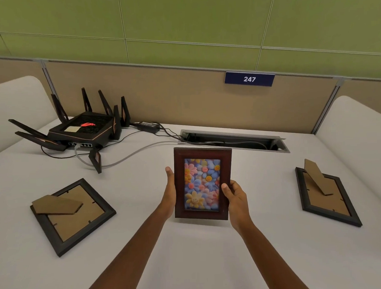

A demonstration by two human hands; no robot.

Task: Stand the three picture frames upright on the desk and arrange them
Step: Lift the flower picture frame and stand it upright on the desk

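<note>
A dark brown picture frame with a colourful flower picture faces me at the middle of the white desk, upright and slightly tilted. My left hand grips its left edge and my right hand grips its right edge. A second frame lies face down at the left, its cardboard back and stand flap showing. A third frame lies face down at the right, its stand flap sticking up.
A black router with several antennas sits at the back left, cables running to a power brick and an open cable slot behind the held frame. A tan partition with a "247" sign closes the back.
</note>
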